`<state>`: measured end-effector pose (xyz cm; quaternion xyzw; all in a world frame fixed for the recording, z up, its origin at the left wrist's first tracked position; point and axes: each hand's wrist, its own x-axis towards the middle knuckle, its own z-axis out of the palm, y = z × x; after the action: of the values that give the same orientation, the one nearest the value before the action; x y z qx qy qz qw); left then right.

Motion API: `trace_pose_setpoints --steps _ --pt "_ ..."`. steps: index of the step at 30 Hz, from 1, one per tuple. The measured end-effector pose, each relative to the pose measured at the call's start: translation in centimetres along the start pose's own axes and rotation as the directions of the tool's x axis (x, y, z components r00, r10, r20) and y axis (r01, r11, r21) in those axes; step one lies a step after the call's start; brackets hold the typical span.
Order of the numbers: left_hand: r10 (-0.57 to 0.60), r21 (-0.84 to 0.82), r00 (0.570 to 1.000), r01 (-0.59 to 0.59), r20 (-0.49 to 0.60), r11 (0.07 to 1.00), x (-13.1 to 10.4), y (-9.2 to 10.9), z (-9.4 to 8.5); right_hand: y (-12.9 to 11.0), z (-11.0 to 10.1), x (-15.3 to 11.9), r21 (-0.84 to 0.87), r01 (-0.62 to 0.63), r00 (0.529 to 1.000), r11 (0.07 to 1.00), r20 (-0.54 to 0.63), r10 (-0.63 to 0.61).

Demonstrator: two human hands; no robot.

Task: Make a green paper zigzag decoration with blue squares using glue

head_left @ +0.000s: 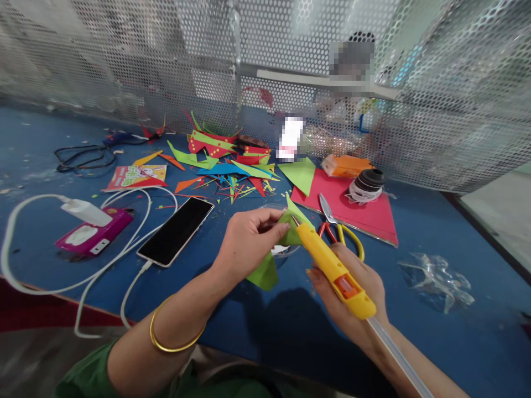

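Note:
My left hand (249, 237) pinches a piece of green paper (292, 229) near the middle of the view. Another part of green paper (265, 273) hangs below those fingers. Wrapped in my right hand (357, 287) is a yellow hot glue gun (332, 265), its metal tip at the green paper's right side. A clear glue stick (398, 354) runs out of its rear end. Behind the hands, a round clear dish (292, 252) is partly hidden. Scissors (327, 209) with red and yellow handles lie just beyond the glue gun.
A phone (176, 231) with a white cable and a purple box (97, 235) lie left. Colored paper scraps (232, 171) are piled behind. At right are red paper (373, 218), a black-topped roll (367, 185) and crumpled plastic (440, 279). Beyond a perforated screen (186, 61) is a person.

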<state>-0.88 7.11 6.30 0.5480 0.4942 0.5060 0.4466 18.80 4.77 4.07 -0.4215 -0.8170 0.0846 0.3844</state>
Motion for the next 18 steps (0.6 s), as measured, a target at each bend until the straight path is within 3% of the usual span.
trace_pose_setpoints --steps 18 --pt "-0.032 0.006 0.999 0.032 0.003 0.999 -0.03 -0.2 -0.06 -0.19 0.19 0.32 -0.013 0.028 0.999 1.0 -0.036 -0.029"
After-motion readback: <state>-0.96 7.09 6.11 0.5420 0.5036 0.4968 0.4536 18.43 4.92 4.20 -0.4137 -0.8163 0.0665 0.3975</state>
